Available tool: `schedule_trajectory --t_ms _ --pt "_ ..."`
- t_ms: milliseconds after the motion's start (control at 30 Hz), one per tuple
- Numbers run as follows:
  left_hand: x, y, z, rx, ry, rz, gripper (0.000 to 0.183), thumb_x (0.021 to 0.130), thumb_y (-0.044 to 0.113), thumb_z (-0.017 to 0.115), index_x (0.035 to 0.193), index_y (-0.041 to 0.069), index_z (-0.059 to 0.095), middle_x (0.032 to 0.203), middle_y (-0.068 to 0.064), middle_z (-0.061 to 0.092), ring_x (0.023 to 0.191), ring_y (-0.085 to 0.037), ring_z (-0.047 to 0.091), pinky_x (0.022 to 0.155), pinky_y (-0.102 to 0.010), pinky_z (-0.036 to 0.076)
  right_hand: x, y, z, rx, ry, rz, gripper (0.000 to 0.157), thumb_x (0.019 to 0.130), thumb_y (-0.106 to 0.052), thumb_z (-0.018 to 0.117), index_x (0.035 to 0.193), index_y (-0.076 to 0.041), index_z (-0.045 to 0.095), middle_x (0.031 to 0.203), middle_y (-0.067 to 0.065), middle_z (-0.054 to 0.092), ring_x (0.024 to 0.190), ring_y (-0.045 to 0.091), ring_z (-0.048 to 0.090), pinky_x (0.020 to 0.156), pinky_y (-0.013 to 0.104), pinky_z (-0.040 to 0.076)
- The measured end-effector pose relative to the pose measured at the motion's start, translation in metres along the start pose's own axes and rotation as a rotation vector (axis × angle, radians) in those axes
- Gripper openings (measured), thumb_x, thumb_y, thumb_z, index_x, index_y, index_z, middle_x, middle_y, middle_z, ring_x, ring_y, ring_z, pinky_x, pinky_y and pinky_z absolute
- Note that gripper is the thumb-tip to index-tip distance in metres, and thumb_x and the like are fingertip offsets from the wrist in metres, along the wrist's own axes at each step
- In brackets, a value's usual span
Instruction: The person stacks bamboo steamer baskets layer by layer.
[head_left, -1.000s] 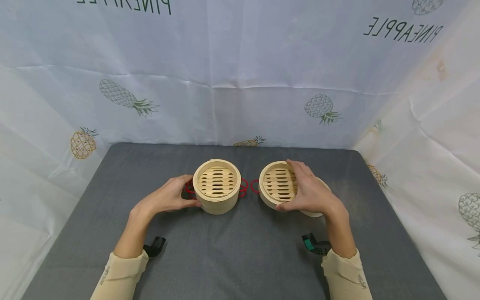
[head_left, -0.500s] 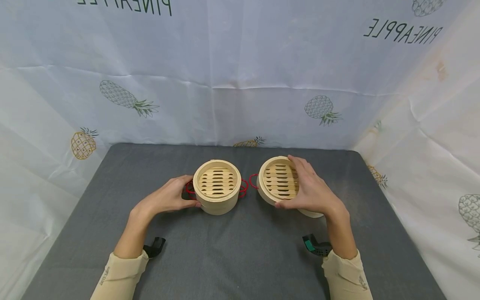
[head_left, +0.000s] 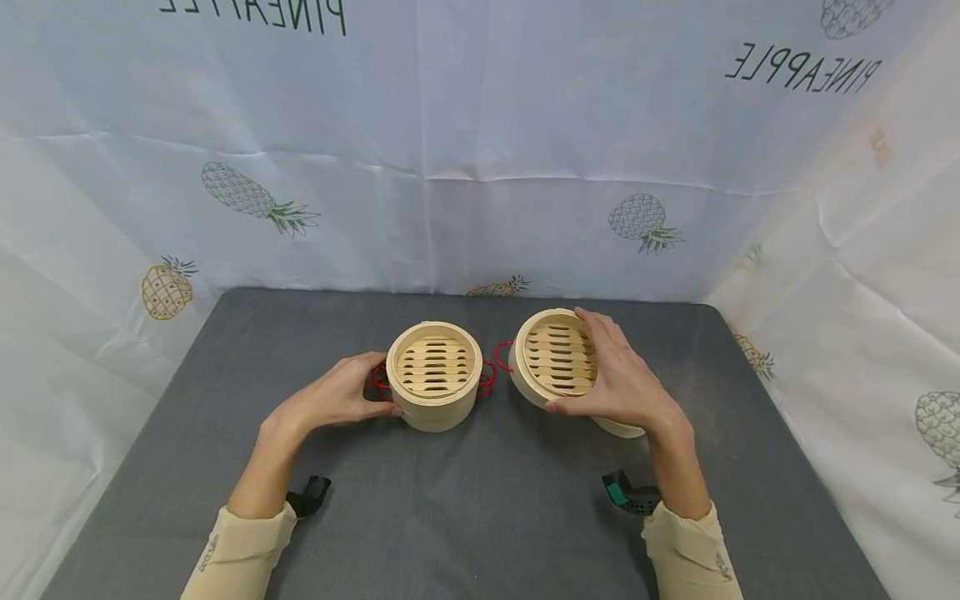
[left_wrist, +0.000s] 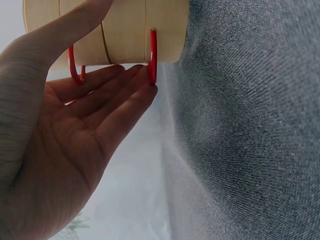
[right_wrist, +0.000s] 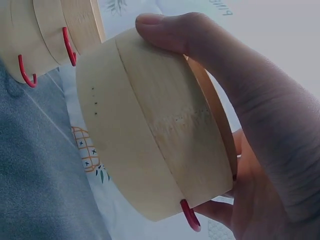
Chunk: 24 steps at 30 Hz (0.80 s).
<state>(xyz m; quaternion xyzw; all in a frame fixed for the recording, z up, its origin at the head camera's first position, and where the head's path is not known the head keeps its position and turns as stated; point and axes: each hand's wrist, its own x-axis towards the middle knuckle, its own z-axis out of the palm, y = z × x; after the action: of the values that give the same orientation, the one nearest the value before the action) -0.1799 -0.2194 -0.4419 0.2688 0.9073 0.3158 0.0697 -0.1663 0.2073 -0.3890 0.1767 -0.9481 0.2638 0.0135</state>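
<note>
A stacked bamboo steamer (head_left: 438,416) with a slatted top and red side handles stands left of centre on the table. My left hand (head_left: 337,393) holds its left side, thumb on the near wall and fingers by the red handles (left_wrist: 153,55). To the right, my right hand (head_left: 626,379) grips a second bamboo steamer (head_left: 529,382) between thumb and fingers. This one is tilted and lifted, its slats facing me; a red handle (head_left: 502,356) sticks out on its left. Beneath the right hand, part of a pale round object (head_left: 619,428) shows, mostly hidden.
Dark grey cloth covers the table (head_left: 465,517). White curtains (head_left: 450,225) printed with pineapples hang behind it and at both sides. Black wrist straps (head_left: 309,495) sit below both hands, beside rolled beige sleeves (head_left: 251,537).
My right hand has raised the second steamer and shifted it slightly left, away from the pale round object. The left hand and its steamer have stayed in place.
</note>
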Motion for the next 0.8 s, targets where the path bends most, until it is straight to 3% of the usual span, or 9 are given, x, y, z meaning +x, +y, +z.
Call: schedule_trajectory --t_ms 200,500,800 --pt "0.000 0.000 0.000 0.001 -0.002 -0.014 0.071 0.088 0.030 0.093 0.143 -0.003 0.062 0.124 -0.013 0.075 0.106 -0.022 0.071 0.092 -0.047 0.062 0.001 -0.004 0.002 0.009 0.034 0.000 0.137 0.065 -0.059 0.098 0.172 -0.017 0.023 0.170 0.015 0.035 0.152 0.037 0.043 0.115 0.070 0.048" --pt "-0.001 -0.001 0.000 0.002 0.003 -0.012 0.073 0.088 0.030 0.093 0.144 -0.004 0.061 0.128 -0.014 0.074 0.110 -0.024 0.072 0.094 -0.047 0.062 0.006 -0.016 0.007 0.049 0.098 -0.066 0.140 0.062 -0.056 0.100 0.172 -0.014 0.024 0.169 0.017 0.037 0.153 0.036 0.040 0.118 0.069 0.046" --pt "0.000 -0.002 -0.002 0.003 -0.008 -0.013 0.071 0.088 0.030 0.092 0.143 -0.003 0.062 0.126 -0.013 0.074 0.108 -0.022 0.071 0.092 -0.045 0.061 0.009 -0.021 0.012 0.068 0.137 -0.112 0.143 0.060 -0.054 0.102 0.173 -0.018 0.023 0.169 0.014 0.039 0.155 0.035 0.039 0.119 0.067 0.043"
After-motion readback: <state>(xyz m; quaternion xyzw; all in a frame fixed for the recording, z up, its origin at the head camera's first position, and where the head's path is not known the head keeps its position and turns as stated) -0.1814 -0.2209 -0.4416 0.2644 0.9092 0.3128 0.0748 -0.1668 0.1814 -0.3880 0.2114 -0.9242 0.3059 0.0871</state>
